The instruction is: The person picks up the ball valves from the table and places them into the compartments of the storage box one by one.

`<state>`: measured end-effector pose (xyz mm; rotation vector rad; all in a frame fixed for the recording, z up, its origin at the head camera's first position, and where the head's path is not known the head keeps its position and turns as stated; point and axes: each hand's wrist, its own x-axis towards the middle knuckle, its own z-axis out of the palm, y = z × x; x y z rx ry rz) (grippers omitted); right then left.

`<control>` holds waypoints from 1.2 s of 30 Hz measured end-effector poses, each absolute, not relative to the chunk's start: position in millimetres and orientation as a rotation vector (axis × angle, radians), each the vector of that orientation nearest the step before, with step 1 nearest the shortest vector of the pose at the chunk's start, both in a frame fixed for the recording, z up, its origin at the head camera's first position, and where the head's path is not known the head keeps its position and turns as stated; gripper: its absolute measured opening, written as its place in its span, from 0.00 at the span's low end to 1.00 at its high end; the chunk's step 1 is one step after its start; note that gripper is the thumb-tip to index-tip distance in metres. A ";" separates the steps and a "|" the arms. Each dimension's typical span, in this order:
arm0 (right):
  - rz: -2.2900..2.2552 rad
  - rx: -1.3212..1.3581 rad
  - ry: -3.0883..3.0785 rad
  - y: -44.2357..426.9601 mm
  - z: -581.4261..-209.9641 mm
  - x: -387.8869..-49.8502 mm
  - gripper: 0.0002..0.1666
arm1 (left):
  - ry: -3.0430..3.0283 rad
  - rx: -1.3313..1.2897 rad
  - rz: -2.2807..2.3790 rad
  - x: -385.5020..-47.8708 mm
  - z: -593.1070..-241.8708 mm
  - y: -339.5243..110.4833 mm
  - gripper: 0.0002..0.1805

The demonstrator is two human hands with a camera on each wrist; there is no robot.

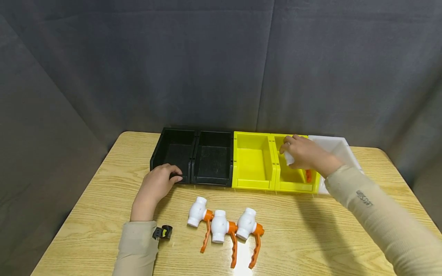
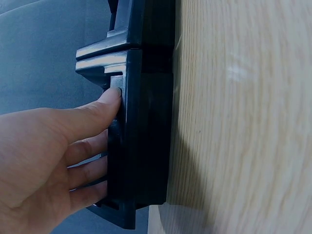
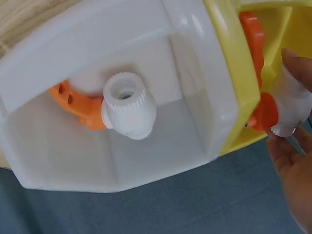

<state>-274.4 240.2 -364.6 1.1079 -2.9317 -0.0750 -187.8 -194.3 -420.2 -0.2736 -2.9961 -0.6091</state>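
In the head view my right hand (image 1: 305, 154) grips a white valve (image 1: 289, 158) with an orange handle (image 1: 308, 175) over the right yellow bin (image 1: 293, 186). The right wrist view shows the fingers around the white body (image 3: 291, 105), the orange handle (image 3: 253, 44) pointing into that bin. My left hand (image 1: 157, 184) holds the front rim of the leftmost black bin (image 1: 172, 153); in the left wrist view the thumb of this hand (image 2: 58, 151) lies on the rim (image 2: 127, 107) and the fingers are behind it.
Three white valves (image 1: 198, 211) (image 1: 219, 227) (image 1: 246, 223) with orange handles lie on the wooden table (image 1: 103, 214). Another valve (image 3: 129, 109) rests inside the white bin (image 3: 204, 112) at the right end. A second black bin (image 1: 212, 157) and a yellow bin (image 1: 251, 163) stand between. A grey curtain hangs behind.
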 end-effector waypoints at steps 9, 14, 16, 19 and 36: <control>-0.071 1.089 -2.954 242.1 -378.2 -276.4 0.22 | -2.996 -0.284 -0.613 -187.4 -419.7 -192.4 0.10; -0.073 1.126 -2.910 241.3 -383.5 -275.8 0.21 | -3.003 -0.284 -0.608 -188.2 -420.2 -192.5 0.10; -0.073 1.124 -2.919 240.6 -384.9 -275.4 0.21 | -3.004 -0.285 -0.607 -188.5 -420.4 -192.9 0.10; -0.073 1.120 -2.935 239.3 -387.7 -275.2 0.21 | -3.006 -0.277 -0.606 -187.9 -420.8 -194.3 0.10; -0.106 1.098 -2.989 233.4 -396.8 -276.0 0.19 | -3.014 -0.251 -0.612 -183.6 -420.0 -199.3 0.10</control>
